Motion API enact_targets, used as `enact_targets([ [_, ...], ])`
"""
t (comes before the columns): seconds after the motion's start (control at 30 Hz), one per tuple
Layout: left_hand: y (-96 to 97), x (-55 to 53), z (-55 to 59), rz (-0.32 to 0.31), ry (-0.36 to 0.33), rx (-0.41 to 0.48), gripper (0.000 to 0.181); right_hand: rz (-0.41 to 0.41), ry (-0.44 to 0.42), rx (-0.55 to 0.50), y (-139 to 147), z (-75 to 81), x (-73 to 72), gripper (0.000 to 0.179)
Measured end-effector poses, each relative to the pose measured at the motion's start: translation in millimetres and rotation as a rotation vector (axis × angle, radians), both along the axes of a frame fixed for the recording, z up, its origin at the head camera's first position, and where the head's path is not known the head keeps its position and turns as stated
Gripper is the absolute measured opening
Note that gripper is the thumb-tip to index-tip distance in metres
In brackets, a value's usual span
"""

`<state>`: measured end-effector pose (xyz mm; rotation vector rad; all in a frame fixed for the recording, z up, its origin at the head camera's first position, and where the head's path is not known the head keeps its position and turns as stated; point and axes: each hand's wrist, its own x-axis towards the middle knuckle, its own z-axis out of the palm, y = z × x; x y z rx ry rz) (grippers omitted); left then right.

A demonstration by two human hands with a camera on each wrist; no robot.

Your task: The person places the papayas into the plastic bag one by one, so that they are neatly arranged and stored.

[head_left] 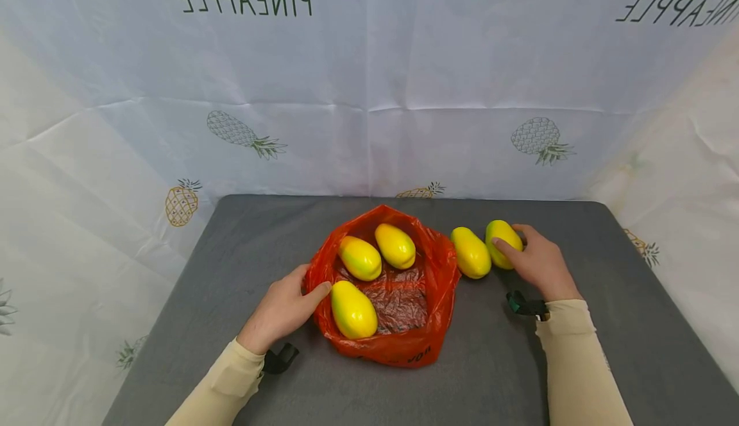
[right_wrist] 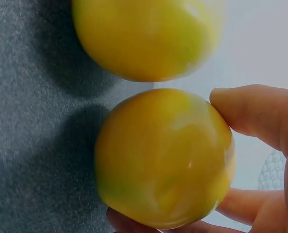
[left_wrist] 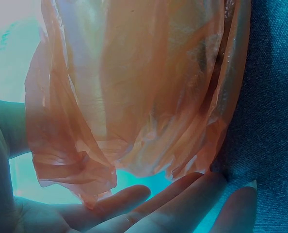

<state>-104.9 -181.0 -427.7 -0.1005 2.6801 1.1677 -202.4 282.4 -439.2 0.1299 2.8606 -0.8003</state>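
A red plastic bag (head_left: 398, 298) stands with its mouth spread wide, three yellow mangoes inside: one at the near left (head_left: 354, 310), one behind it (head_left: 360, 258) and one at the back (head_left: 395, 246). My left hand (head_left: 285, 307) holds the bag's left rim, thumb over the edge and fingers along the outside. In the left wrist view, the thin bag wall (left_wrist: 134, 87) hangs between thumb and fingers. My right hand (head_left: 539, 259) grips a yellow-green mango (right_wrist: 163, 160) between thumb and fingers. Just left of it, another mango (head_left: 470, 253) lies against the bag's right side.
The dark grey table (head_left: 491, 362) runs back to a white cloth (head_left: 369, 150) printed with pineapples. More of that cloth hangs at both sides. Dark straps (head_left: 525, 304) sit at both wrists, below light sleeves (head_left: 577, 362).
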Motion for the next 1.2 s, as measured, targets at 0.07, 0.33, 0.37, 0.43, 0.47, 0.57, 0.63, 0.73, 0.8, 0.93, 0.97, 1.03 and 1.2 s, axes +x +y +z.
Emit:
enact_targets([
  [0.07, 0.0, -0.1, -0.3, 0.0, 0.0, -0.001, 0.057, -0.002, 0.0, 0.002, 1, 1.6, 0.2, 0.096],
  [0.33, 0.0, -0.7, 0.1, -0.001, -0.004, -0.005, 0.058, -0.001, 0.006, 0.008, 2, 4.8, 1.5, 0.094],
  [0.37, 0.1, -0.8, 0.3, -0.001, -0.005, -0.005, 0.058, -0.001, 0.006, 0.009, 2, 4.8, 1.5, 0.094],
  [0.43, 0.4, -0.9, 1.0, 0.0, -0.007, -0.005, 0.057, 0.0, 0.007, 0.009, 2, 4.8, 1.5, 0.094],
  [0.47, 0.6, -1.0, 1.4, 0.001, -0.008, -0.006, 0.057, 0.0, 0.005, 0.009, 2, 4.9, 1.5, 0.095],
  [0.57, 1.0, -0.9, 2.6, 0.002, -0.012, -0.011, 0.058, -0.001, -0.003, 0.001, 4, 5.6, 1.8, 0.095],
  [0.63, 1.1, -0.8, 3.5, 0.002, -0.015, -0.013, 0.058, -0.002, -0.006, -0.003, 4, 6.4, 2.0, 0.095],
  [0.73, 1.1, -0.5, 4.1, 0.004, -0.017, -0.013, 0.058, -0.003, -0.005, -0.008, 6, 7.8, 2.6, 0.095],
  [0.8, 0.9, -0.4, 4.0, 0.004, -0.015, -0.011, 0.058, -0.006, 0.0, -0.005, 6, 8.4, 2.8, 0.095],
  [0.93, 0.8, -0.4, 3.1, 0.003, -0.01, -0.005, 0.057, -0.024, -0.004, -0.008, 8, 9.9, 3.4, 0.096],
  [0.97, 0.8, -0.3, 2.9, 0.002, -0.009, -0.004, 0.057, -0.029, -0.006, -0.007, 9, 10.3, 3.5, 0.097],
  [1.03, 0.9, -0.3, 2.4, 0.002, -0.009, -0.004, 0.057, -0.036, -0.005, -0.008, 9, 11.6, 3.9, 0.097],
  [1.2, 1.0, -0.1, 1.8, 0.001, -0.007, -0.009, 0.059, -0.026, 0.024, 0.001, 9, 14.8, 6.3, 0.096],
])
